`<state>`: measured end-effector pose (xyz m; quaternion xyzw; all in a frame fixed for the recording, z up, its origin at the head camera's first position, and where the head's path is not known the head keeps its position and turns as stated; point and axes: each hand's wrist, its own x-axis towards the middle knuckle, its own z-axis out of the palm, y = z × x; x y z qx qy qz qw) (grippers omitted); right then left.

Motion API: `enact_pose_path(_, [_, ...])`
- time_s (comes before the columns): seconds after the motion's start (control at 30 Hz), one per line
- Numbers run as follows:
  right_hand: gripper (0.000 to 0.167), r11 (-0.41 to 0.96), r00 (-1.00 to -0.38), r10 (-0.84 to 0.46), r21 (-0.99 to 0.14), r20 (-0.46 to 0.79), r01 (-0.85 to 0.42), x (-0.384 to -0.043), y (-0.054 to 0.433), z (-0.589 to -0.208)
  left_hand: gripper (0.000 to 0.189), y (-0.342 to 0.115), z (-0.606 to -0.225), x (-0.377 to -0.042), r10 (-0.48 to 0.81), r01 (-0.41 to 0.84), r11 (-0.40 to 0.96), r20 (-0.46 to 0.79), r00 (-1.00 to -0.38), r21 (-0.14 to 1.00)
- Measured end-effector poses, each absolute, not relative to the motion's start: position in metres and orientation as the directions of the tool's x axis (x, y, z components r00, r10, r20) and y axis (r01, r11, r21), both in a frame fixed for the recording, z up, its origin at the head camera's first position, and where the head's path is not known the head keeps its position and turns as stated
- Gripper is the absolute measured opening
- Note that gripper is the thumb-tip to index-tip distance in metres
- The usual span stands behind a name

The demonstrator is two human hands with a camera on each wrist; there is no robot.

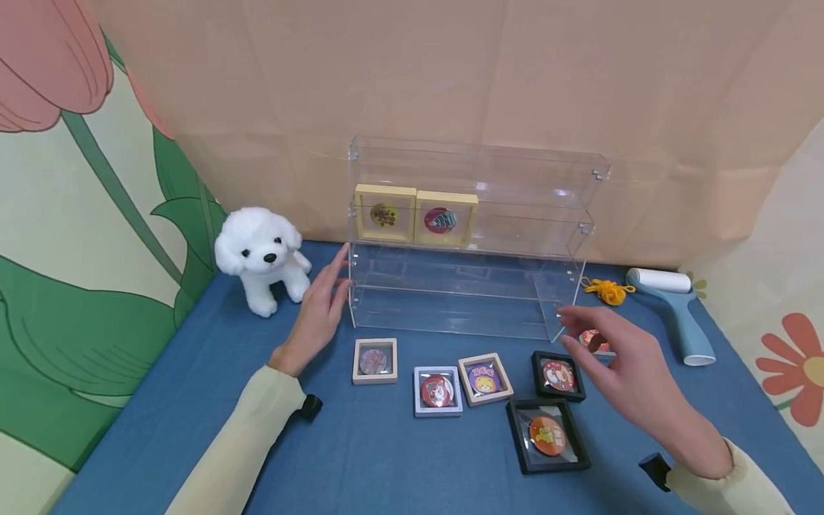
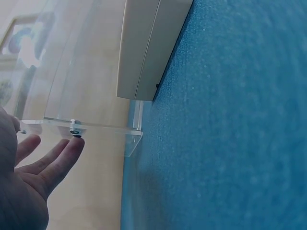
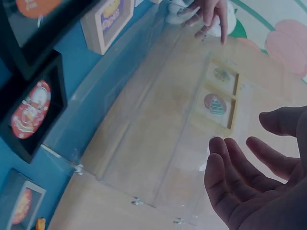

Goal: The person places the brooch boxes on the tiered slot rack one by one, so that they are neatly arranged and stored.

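Note:
A clear acrylic display shelf [image 1: 444,286] with several tiers stands against the back. Two pale yellow badge frames [image 1: 385,212] sit side by side at the left of an upper tier. My left hand [image 1: 317,307] is at the shelf's left side; in the left wrist view its extended fingers [image 2: 64,160] reach a small metal fitting on the side panel. Beside the lower right corner is my right hand [image 1: 621,365], thumb and fingers apart and loosely bent, holding nothing. It partly hides a small frame with a red badge [image 1: 589,340]. The right wrist view shows space between thumb and fingers [image 3: 218,172].
In front of the shelf lie a cream frame [image 1: 375,379], a lilac frame [image 1: 438,411], a tilted beige frame [image 1: 486,379] and two black frames [image 1: 548,465]. A white plush dog [image 1: 260,250] stands left. Yellow cord [image 1: 608,292] and a blue-handled lint roller [image 1: 682,315] lie right.

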<state>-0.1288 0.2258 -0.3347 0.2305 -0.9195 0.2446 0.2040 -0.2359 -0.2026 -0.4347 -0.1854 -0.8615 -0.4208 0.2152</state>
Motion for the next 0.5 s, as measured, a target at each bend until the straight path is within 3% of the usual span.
enact_pose_path(0.5, [0.041, 0.841, -0.951, -0.2, -0.457, 0.236, -0.29, -0.098, 0.25, -0.356, 0.067, -0.202, -0.434, -0.236, 0.138, 0.505, 0.566, 0.529, -0.837, 0.651])
